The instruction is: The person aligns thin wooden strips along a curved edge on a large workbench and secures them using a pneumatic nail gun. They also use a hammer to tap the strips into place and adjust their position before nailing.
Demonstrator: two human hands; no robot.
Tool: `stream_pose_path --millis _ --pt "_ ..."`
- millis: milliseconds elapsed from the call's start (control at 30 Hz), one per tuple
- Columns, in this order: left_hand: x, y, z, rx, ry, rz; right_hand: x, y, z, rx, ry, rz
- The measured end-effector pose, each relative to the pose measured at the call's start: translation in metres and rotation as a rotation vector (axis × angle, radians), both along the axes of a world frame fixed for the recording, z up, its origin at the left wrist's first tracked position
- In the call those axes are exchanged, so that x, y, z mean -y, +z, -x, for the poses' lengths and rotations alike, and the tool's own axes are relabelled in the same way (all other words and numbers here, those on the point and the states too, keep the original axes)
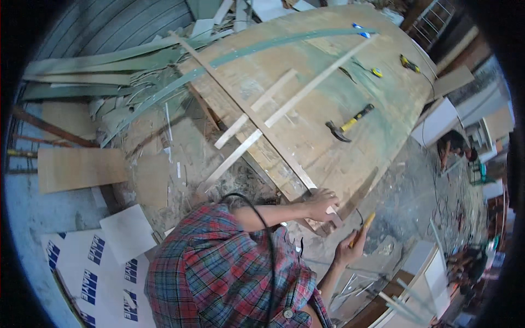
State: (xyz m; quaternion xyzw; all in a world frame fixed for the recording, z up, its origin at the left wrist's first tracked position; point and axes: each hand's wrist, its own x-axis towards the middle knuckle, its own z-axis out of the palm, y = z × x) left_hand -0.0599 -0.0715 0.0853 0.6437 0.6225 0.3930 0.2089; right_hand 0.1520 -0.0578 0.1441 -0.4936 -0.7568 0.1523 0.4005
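Right hand (pixel 349 250): you're holding yellow-handled tool (pixel 365 227), fingers curled round grip; can't tell its far end. Left hand (pixel 321 206): you're holding near end of long wood strip (pixel 232 98), fingers bent over it, at desk's (pixel 314 145) near edge. Hands are sitting close, so slipping tool could be hurting left fingers. Farther out, long wood strip is crossing short pale strip (pixel 274 89) and longer pale strip (pixel 322 78); with weak left hold, strips could be skidding. Beyond, hammer (pixel 353 122) is lying on desk; swinging strip could be bumping it.
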Motion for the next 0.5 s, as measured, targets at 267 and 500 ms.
stream_pose_path --millis 267,500 --pt "0.102 0.008 0.156 0.014 0.705 -0.061 -0.114 -0.043 0.085 0.431 0.280 -0.050" --pt "0.255 -0.013 0.152 -0.214 1.294 -0.160 -0.077 -0.025 0.143 0.358 0.711 0.166"
